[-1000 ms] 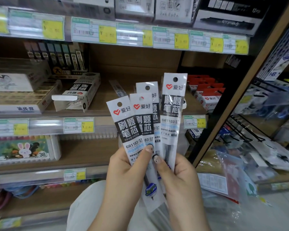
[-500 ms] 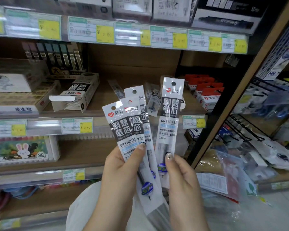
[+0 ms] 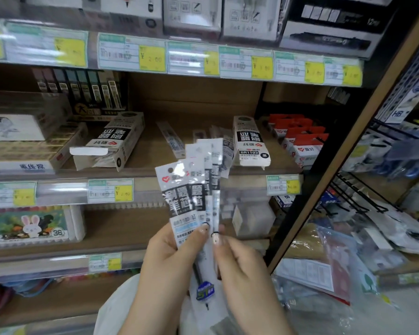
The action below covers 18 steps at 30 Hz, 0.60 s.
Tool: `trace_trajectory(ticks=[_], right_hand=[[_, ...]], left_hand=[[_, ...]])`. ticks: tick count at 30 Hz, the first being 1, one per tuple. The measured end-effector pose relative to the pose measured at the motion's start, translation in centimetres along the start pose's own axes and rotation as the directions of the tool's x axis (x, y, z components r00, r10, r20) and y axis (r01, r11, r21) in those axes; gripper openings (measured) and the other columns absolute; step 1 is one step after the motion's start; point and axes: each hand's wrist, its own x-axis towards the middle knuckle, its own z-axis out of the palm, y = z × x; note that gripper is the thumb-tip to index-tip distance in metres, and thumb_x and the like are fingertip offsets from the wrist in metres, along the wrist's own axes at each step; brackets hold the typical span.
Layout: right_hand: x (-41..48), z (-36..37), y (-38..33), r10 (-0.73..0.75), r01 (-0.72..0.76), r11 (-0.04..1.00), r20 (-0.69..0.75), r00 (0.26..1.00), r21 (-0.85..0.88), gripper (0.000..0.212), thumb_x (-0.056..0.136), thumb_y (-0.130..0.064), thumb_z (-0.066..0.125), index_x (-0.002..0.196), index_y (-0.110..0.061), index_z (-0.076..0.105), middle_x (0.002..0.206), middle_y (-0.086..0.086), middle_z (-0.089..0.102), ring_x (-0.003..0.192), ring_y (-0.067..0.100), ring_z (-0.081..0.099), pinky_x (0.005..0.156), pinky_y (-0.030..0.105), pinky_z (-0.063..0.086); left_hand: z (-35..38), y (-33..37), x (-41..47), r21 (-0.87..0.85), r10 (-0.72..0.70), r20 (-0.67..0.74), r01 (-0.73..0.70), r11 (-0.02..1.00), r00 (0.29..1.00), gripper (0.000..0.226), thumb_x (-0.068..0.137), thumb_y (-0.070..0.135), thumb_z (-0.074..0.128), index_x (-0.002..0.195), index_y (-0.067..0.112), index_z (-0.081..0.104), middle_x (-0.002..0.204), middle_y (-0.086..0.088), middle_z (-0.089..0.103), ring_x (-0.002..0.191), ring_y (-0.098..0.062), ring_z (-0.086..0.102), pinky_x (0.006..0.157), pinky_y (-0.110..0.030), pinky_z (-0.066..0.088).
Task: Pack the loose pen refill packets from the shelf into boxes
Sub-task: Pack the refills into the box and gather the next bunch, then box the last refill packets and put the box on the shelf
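The fan of refill packets [image 3: 190, 194] stands upright in front of the middle shelf [image 3: 150, 158], gripped only at its lower part. The left hand [image 3: 169, 259] holds the front packets with its thumb across the printed faces, and the right hand [image 3: 242, 264] pinches the rear ones, so the fingers [image 3: 197, 234] of both hands are clamped on the bundle. The sleeves look slick and overlap unevenly, with tall tops unsupported. A loosened pinch could let one slide out and drop among the clear plastic bags [image 3: 336, 269] below. A splayed bundle would likely catch at the mouth of the open box [image 3: 111, 143], which lies on its side on the shelf, flap out. More loose packets [image 3: 171, 139] lie further back on the shelf near a second box [image 3: 250, 143]. A reach with full hands could knock them.
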Motion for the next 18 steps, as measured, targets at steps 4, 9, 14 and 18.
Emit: trace_trajectory(ticks=[4, 9, 14, 18], right_hand=[[3.7, -1.1, -1.2, -0.169, 0.132, 0.950, -0.109, 0.980, -0.281, 0.035, 0.089, -0.047, 0.043, 0.084, -0.021, 0.064, 0.074, -0.004, 0.068, 0.069, 0.010, 0.064, 0.066, 0.036, 0.055], [10.3, -1.2, -2.5, -0.489, 0.264, 0.585, -0.074, 0.869, -0.767, 0.032, 0.086, -0.010, 0.057, 0.117, -0.015, 0.059, 0.115, 0.002, 0.062, 0.109, 0.021, 0.051, 0.081, 0.031, 0.044], [13.1, -1.4, -2.1, -0.422, 0.225, 0.291, 0.086, 0.902, -0.930, 0.031, 0.072, 0.004, 0.058, 0.098, -0.010, 0.066, 0.095, 0.004, 0.067, 0.098, 0.023, 0.054, 0.060, 0.028, 0.030], [13.3, -2.5, -2.5, -0.509, 0.194, 0.248, 0.042, 0.860, -0.949, 0.024, 0.053, 0.008, 0.067, 0.071, -0.008, 0.069, 0.064, 0.004, 0.063, 0.074, 0.023, 0.057, 0.051, 0.023, 0.026]], left_hand=[[-2.2, 0.5, 1.1, -0.052, -0.004, -0.171, -0.005, 0.999, 0.985, 0.017, 0.084, 0.018, 0.061, 0.081, 0.026, 0.075, 0.084, -0.006, 0.076, 0.080, -0.019, 0.073, 0.063, -0.029, 0.055], [-3.1, 2.9, 3.2, 0.023, 0.075, -0.183, -0.072, 0.997, 0.980, 0.014, 0.090, 0.015, 0.058, 0.088, 0.022, 0.070, 0.085, -0.001, 0.076, 0.076, -0.014, 0.073, 0.052, -0.021, 0.055], [-2.9, 4.4, 5.7, 0.124, 0.088, -0.068, -0.079, 0.989, 0.994, 0.015, 0.091, 0.020, 0.057, 0.090, 0.027, 0.070, 0.086, 0.002, 0.076, 0.080, -0.014, 0.073, 0.059, -0.026, 0.057], [-3.0, 4.6, 6.4, 0.139, 0.107, -0.036, -0.101, 0.985, 0.994, 0.020, 0.091, 0.020, 0.058, 0.085, 0.033, 0.072, 0.088, 0.001, 0.076, 0.081, -0.016, 0.073, 0.063, -0.030, 0.057]])
